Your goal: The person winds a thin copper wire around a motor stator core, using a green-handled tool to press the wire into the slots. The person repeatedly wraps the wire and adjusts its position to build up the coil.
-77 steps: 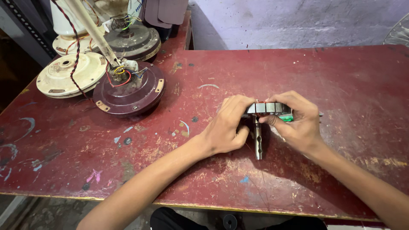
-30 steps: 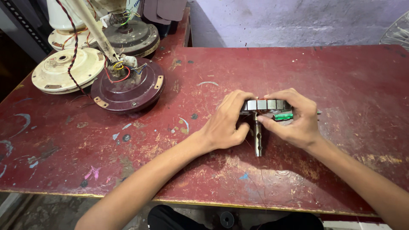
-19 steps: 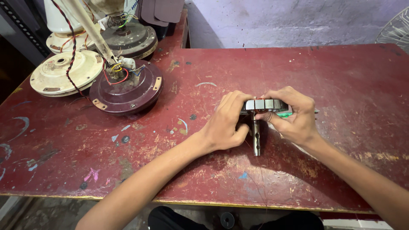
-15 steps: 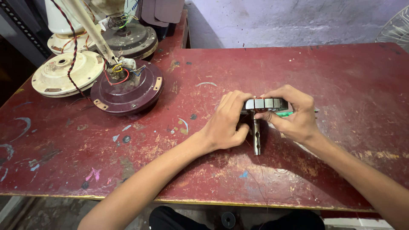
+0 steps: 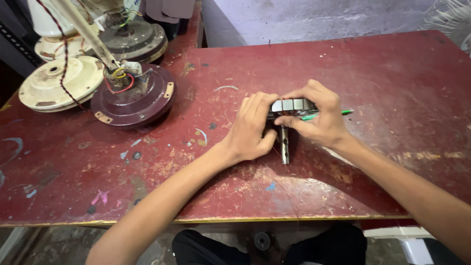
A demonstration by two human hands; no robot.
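Only the head view here, so: right about the middle of the frame both hands were wrapped around a small metal motor core, a stack of grey laminations with a steel shaft poking down toward the lower edge of the picture. The left hand was closed tight on the core's left side, fingers curled over the top, thumb down by the shaft. The right hand pinched the right side, narrow grip, and a thin green stick, maybe a pen or a tool, couldn't tell, ran under its fingers and stuck out to the right. All of it sat just above a scuffed dark red table with paint flecks and scratches. In the upper left was a dark maroon round fan housing with red and yellow wires bunched in its centre, touching a cream round cover just left of it, and a grey disc-shaped housing behind them near the top edge. No packages or labels I could make out.
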